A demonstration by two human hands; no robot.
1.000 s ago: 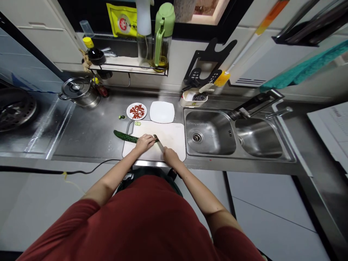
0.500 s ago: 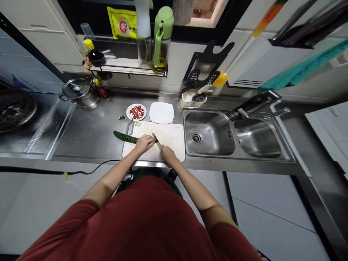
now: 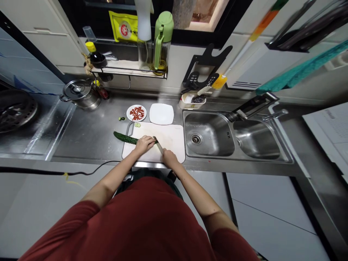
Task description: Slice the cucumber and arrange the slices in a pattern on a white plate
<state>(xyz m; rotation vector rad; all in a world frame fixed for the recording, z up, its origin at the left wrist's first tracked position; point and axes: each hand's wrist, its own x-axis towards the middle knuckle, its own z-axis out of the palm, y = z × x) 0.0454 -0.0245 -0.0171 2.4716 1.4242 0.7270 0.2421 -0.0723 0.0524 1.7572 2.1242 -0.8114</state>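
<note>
A long green cucumber point(image 3: 124, 137) lies across the left part of the white cutting board point(image 3: 171, 139), its far end sticking out past the board's left edge. My left hand point(image 3: 144, 145) is closed over the cucumber near its right end. In my right hand point(image 3: 169, 158) is a kitchen knife point(image 3: 159, 146), gripped by the handle, with its blade at the cucumber's right end beside my left fingertips. Pale cucumber slices point(image 3: 137, 125) rest at the board's upper left corner. Two small cucumber end pieces point(image 3: 121, 119) sit on the counter beyond the board.
Behind the board stand a plate of chopped red pieces point(image 3: 136, 113) and a white square plate point(image 3: 161, 114). A double steel sink point(image 3: 209, 150) adjoins on the right. To the left are a lidded pot point(image 3: 81, 95) and a stove point(image 3: 17, 110). Bottles line the wall shelf point(image 3: 127, 69).
The knife and my right hand have shifted slightly right and toward me. My left hand stays on the cucumber, nearly unmoved. The whole view has tilted a little.
</note>
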